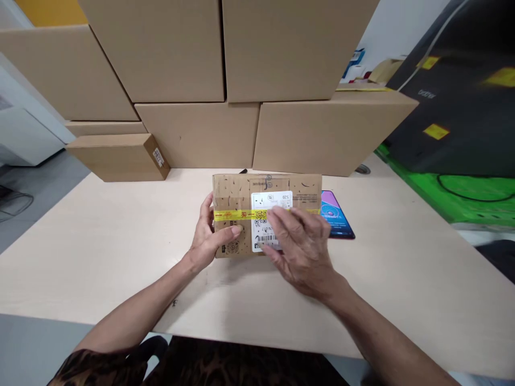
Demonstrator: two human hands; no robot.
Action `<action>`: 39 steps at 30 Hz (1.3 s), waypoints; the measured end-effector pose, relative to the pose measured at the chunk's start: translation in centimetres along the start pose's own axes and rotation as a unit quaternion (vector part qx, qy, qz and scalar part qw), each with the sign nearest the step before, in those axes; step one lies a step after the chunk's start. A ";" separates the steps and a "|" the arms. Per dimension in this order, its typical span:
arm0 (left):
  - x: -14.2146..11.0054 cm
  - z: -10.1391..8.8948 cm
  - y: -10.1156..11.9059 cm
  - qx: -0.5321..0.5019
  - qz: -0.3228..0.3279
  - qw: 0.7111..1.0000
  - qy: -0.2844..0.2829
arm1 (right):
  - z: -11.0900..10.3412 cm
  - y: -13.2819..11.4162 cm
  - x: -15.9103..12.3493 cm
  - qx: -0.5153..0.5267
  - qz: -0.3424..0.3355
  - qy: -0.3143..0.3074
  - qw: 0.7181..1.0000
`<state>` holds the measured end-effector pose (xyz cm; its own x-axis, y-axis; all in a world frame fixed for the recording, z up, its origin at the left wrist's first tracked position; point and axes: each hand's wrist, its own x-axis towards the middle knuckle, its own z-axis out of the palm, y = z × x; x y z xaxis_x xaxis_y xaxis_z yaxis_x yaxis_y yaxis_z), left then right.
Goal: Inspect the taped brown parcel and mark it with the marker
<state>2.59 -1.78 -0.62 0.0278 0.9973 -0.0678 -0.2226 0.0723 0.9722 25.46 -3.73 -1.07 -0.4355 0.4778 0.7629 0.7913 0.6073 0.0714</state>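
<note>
Over the middle of the table I see a small cardboard box (pixel 233 193) with a strip of yellow tape (pixel 231 215) across the side facing me. A white shipping label (pixel 271 199) with a barcode and QR codes sits on that side, its print upside down to me. My left hand (pixel 207 238) grips the box's left end, thumb on the front and fingers behind. My right hand (pixel 303 246) lies over the label and tape with its fingers bent a little; its fingertips are slightly blurred. Whether it pinches anything is hidden.
A phone (pixel 338 217) with a lit screen lies on the table (pixel 132 241) right of the box. Large cartons (pixel 281 48) are stacked along the back. A flat carton (pixel 116 155) stands at back left. Far right are a dark case (pixel 454 118) and a green surface (pixel 450 195).
</note>
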 end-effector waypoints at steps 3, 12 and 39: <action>-0.1 0.1 -0.1 0.014 0.010 1.000 -0.002 | 0.1 -0.5 0.0 0.023 -0.036 -0.002 0.999; 0.1 -0.2 -1.5 0.040 0.023 0.999 0.002 | -0.1 -0.1 0.0 0.024 -0.006 -0.001 1.000; 2.2 -2.8 -2.4 0.430 0.422 0.798 0.014 | 1.8 3.1 -0.6 0.641 0.449 -0.064 0.619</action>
<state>0.44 0.30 -3.75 0.1982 0.6866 0.6995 0.6010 -0.6489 0.4666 27.35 -1.00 -2.42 -0.1630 0.9847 0.0616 -0.2156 0.0253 -0.9762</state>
